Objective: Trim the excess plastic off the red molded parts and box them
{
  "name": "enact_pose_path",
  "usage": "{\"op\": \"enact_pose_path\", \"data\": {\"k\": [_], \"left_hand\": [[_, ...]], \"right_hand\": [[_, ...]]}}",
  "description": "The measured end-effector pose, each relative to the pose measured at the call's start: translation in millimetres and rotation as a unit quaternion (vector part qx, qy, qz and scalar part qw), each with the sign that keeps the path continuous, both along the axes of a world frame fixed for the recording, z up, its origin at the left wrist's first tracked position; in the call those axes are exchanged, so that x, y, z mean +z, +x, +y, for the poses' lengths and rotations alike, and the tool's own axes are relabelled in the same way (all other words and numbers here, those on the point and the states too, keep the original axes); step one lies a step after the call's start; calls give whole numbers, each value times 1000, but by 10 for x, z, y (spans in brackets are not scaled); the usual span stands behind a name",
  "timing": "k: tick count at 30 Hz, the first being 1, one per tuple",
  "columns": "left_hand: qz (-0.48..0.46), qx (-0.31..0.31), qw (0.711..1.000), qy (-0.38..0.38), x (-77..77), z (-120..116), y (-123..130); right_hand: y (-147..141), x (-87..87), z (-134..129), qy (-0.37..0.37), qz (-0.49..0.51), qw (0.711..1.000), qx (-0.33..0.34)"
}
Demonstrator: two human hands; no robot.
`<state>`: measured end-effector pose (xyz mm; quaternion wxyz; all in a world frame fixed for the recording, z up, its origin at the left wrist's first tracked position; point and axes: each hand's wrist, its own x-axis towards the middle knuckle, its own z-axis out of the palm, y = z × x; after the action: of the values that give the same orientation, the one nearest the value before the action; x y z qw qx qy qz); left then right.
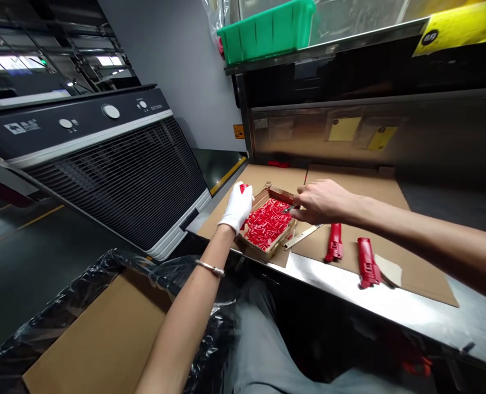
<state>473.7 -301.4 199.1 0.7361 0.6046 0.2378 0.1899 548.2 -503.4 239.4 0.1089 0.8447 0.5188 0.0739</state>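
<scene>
My left hand [239, 207], in a white glove, is closed around a red plastic part [244, 188]; most of that part is hidden by the fingers. It is at the left edge of a shallow cardboard box [270, 253] full of small red plastic pieces [267, 223]. Bare and closed, my right hand [318, 201] grips a small tool with a dark metal tip [288, 208], which points left over the box. Its kind is hidden by the fingers. Two red plastic housings, one nearer [334, 242] and one farther right [368, 262], lie on the cardboard sheet [415, 262].
A flat strip with writing [302, 237] lies beside the box. Left of the table stands a large air cooler [119, 164]. A carton lined with black plastic [99, 334] is at lower left. A green bin [267, 34] sits on the shelf above.
</scene>
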Motion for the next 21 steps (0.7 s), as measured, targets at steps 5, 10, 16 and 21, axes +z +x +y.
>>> {"op": "enact_pose_path", "data": {"k": [5, 10, 16, 21], "left_hand": [[-57, -10, 992, 111, 18, -52, -81], [-157, -126, 973, -114, 162, -484, -643], [-168, -136, 931, -294, 204, -916, -1277], [-147, -134, 923, -328, 234, -966, -1403]], "right_hand": [[-77, -225, -684, 59, -49, 996, -37], [-83, -589, -1671, 178, 88, 953, -230], [-222, -1109, -2529, 202, 133, 884, -401], [-431, -1161, -2762, 173, 157, 861, -452]]}}
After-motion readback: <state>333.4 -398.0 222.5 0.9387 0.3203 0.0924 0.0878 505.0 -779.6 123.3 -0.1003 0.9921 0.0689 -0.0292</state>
